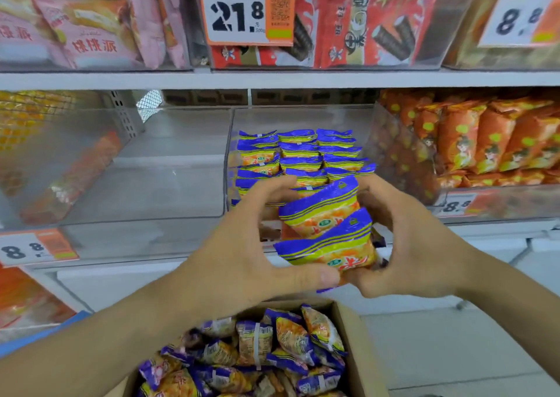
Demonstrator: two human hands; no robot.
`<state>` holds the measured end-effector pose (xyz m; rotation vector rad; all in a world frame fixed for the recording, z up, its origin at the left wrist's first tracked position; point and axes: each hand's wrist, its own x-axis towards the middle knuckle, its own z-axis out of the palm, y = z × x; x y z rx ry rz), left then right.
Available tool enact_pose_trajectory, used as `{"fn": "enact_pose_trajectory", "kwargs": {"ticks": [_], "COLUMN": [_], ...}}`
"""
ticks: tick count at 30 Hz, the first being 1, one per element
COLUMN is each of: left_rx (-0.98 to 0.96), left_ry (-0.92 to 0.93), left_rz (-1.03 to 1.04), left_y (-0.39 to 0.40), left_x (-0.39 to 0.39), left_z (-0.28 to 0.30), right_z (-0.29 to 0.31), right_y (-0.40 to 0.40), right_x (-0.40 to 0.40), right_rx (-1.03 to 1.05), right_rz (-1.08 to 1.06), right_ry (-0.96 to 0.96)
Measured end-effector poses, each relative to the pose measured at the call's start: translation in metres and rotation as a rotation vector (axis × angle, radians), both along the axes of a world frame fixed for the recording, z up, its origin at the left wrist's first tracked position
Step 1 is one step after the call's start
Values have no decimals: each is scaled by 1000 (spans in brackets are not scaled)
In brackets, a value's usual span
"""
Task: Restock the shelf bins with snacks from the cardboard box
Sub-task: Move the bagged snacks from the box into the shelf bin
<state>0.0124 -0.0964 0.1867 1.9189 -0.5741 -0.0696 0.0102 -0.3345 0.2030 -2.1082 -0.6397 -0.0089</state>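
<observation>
Two snack packets (pixel 328 233) are held stacked between both hands: the left hand (pixel 242 251) is curled at their near-left edge, the right hand (pixel 403 245) is wrapped around their right side. They are kept above the cardboard box (pixel 351 330), before the half-filled clear bin (pixel 230 160). Placing seems in hand; next, they should be laid in the front row.

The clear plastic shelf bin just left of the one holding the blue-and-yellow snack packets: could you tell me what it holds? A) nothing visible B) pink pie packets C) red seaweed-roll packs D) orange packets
A: the clear plastic shelf bin shows only its bare floor, while its neighbour holds rows of blue-and-yellow snack packets.
</observation>
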Motion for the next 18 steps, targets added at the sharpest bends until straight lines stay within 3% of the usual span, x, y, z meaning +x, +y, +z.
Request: {"fn": "enact_pose_trajectory", "kwargs": {"ticks": [9,13,18], "left_rx": [301,148,-177], "left_ry": [-267,-244,-184], "left_rz": [-98,-21,165], "left_y": [-61,-76,-107], "left_x": [43,79,133], "left_z": [49,38,18], "right_z": [-12,-16,-39], "right_y": [-38,-66,-98], "right_x": [7,21,44], "right_rx": [234,30,-233], "right_rz": [-175,-343,-571], "right_ry": [-100,-209,-337]}}
